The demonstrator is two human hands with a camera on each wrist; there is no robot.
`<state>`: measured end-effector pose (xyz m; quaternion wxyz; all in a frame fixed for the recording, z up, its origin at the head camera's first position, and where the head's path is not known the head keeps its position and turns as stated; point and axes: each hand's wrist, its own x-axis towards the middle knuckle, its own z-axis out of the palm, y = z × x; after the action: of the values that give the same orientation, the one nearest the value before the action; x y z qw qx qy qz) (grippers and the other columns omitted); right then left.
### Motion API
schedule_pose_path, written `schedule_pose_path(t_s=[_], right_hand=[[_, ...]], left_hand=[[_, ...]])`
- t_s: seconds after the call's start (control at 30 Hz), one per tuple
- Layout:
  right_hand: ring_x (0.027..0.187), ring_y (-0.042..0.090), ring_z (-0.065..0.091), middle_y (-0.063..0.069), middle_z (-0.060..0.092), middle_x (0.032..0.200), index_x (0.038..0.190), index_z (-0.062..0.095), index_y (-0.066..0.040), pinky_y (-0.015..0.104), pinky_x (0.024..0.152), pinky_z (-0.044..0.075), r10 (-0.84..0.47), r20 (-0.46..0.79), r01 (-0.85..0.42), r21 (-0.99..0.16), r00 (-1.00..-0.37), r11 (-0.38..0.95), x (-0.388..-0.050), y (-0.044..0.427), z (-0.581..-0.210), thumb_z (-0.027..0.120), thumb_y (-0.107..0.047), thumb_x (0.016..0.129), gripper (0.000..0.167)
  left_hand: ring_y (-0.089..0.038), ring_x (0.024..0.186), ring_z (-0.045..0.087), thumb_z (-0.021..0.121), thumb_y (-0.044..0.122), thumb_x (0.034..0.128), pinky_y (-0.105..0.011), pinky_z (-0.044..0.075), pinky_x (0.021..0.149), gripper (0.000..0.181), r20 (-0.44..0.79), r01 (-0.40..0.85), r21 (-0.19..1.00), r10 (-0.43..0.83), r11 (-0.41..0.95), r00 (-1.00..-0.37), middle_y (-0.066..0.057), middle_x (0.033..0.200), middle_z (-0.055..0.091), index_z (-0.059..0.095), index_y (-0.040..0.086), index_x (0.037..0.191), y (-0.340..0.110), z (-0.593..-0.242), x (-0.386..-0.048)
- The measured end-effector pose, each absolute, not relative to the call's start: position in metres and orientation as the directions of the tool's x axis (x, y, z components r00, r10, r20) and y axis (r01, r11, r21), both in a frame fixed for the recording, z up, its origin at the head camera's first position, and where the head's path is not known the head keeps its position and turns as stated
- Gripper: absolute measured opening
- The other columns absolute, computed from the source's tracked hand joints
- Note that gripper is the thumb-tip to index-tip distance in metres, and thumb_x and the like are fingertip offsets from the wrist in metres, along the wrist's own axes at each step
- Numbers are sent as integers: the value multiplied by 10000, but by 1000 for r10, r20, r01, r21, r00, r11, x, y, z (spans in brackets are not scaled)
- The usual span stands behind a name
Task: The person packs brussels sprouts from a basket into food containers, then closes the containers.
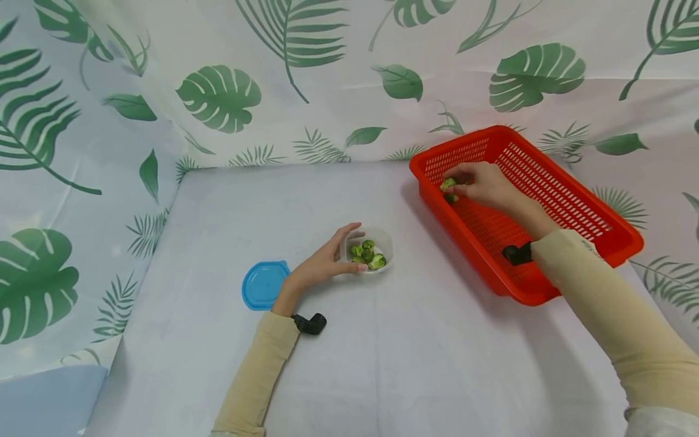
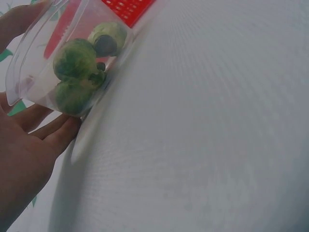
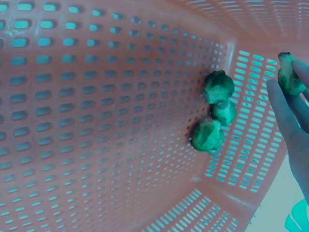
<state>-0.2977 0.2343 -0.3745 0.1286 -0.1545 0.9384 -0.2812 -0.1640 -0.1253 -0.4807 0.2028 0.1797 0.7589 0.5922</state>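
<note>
Across the bench (image 1: 437,352) stood the red basket (image 1: 625,243), then the clear tub (image 1: 384,241), gripped by my left fingers (image 2: 66,134). At the basket, my right fingers (image 3: 282,106) pinched one sprout (image 3: 289,80) near three loose sprouts (image 3: 223,113): mid-transfer, I judged, next calling for a careful carry clear of the rim.

The tabletop (image 1: 437,352) over here is pale, almost white, with a faint crease running down near its middle. A red slotted basket (image 1: 546,176) sits slantwise toward the right, throwing a soft shadow along its left side. Left of it stands a small clear container (image 1: 388,244); farther left lies a blue lid (image 1: 263,285).
</note>
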Motion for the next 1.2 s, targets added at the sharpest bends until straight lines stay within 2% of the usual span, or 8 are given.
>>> schedule_pose_path(t_s=[0.07, 0.23, 0.6, 0.87, 1.2], right_hand=[[1180, 366, 567, 207, 662, 1286, 1367, 653, -56, 413, 908, 553, -350, -156, -206, -568, -924, 797, -297, 235, -372, 675, -168, 999, 386], [1182, 363, 569, 205, 662, 1290, 1359, 664, -73, 333, 854, 550, -338, -145, -202, -568, -930, 798, -294, 237, -369, 693, -195, 991, 389], [1218, 347, 575, 180, 671, 1291, 1333, 688, -105, 285, 853, 520, -333, -110, -205, -599, -936, 774, -281, 235, -355, 736, -277, 966, 407], [1192, 323, 592, 166, 684, 1260, 1324, 690, -110, 117, 757, 505, -358, -90, -215, -655, -929, 724, -271, 233, -346, 748, -315, 958, 424], [1083, 254, 649, 142, 711, 1193, 1281, 720, -108, 132, 759, 546, -404, -28, -274, -692, -915, 668, -260, 221, -339, 756, -258, 955, 361]], left_hand=[[-195, 1593, 141, 756, 253, 946, -545, 186, 1273, 915, -100, 28, 971, 511, 237, -854, -12, 1649, 339, 176, 260, 1653, -125, -481, -164], [-199, 1594, 140, 754, 247, 944, -552, 187, 1272, 914, -104, 27, 969, 507, 244, -856, -11, 1651, 340, 177, 272, 1652, -126, -482, -163], [-197, 1594, 138, 758, 253, 944, -561, 188, 1269, 912, -93, 34, 970, 502, 239, -860, -2, 1644, 349, 183, 270, 1651, -128, -483, -162], [-202, 1592, 145, 756, 257, 944, -563, 193, 1266, 913, -91, 39, 969, 502, 242, -860, -6, 1642, 354, 180, 264, 1652, -127, -482, -163], [-223, 1597, 127, 750, 224, 947, -568, 172, 1271, 904, -85, 38, 974, 515, 223, -853, -27, 1648, 342, 183, 252, 1650, -125, -481, -163]])
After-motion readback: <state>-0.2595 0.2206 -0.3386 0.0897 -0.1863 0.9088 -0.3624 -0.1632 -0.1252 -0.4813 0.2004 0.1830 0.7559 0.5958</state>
